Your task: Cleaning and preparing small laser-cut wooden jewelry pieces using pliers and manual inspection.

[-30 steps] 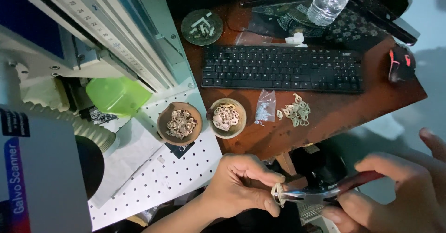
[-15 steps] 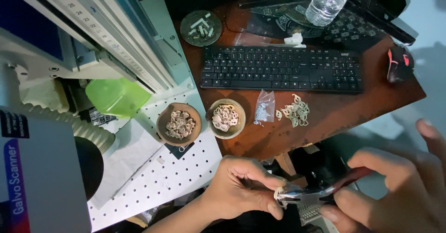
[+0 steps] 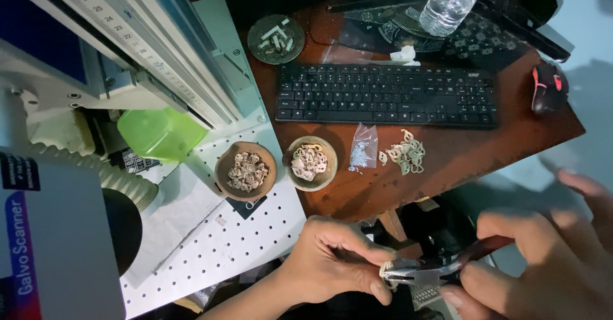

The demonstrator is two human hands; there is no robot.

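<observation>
The big machine (image 3: 96,52) with its ruled rail fills the left side, its white perforated plate (image 3: 230,243) jutting over the edge of the brown bench (image 3: 460,160). On the bench sit a black keyboard (image 3: 386,95), a clear bottle (image 3: 450,0) and a dark mouse (image 3: 548,87). Two small wooden bowls (image 3: 246,170) of pale cut pieces stand side by side, one on the plate, one on the bench, with a small plastic bag (image 3: 364,146) and a loose heap of the same pieces (image 3: 405,154) just beside them.

Below the bench edge, off any surface, the left hand (image 3: 332,262) pinches a small pale ring piece (image 3: 385,271) between thumb and forefinger, fingers pressed together on it. The right hand (image 3: 543,269) is wrapped tight round red-handled pliers (image 3: 440,269), whose tips meet the piece right at those fingers.

The risk I see: the plier tips sit so close to the fingertip that a slip could nip skin. Too hard a squeeze could crack the thin piece. And since it is held in mid-air over dark clutter, a dropped piece could be lost in there
</observation>
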